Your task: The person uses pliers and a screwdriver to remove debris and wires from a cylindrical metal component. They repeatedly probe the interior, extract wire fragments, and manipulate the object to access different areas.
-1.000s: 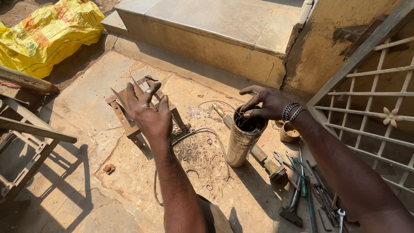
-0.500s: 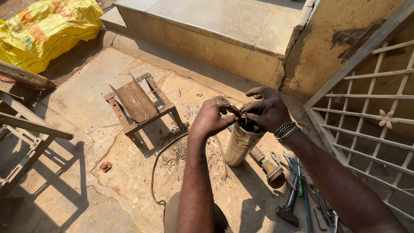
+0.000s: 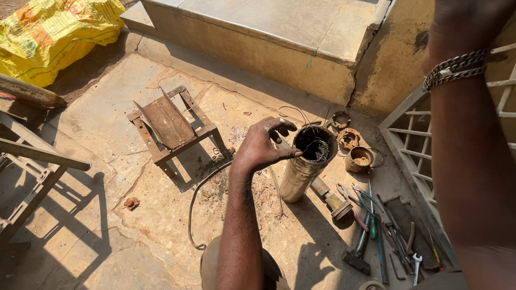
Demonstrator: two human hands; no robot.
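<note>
1. Already upright on the stone floor (image 3: 97, 134), the metal cylinder (image 3: 306, 166) stands open-topped — dark windings show inside.
2. Left hand (image 3: 263, 147) pinches at its rim; extraction looks barely begun.
3. Right hand — raised above the wrist chain (image 3: 454, 67), cut off; grip unclear.

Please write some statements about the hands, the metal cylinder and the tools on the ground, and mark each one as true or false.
1. The left hand touches the rim of the metal cylinder. True.
2. The right hand holds a hammer. False: the right arm is raised, and its hand is out of view.
3. The cylinder lies flat on the ground. False: it stands, open end up.
4. Tools lie on the ground to the right of the cylinder. True.
5. A chain bracelet is on the right wrist. True.
</note>
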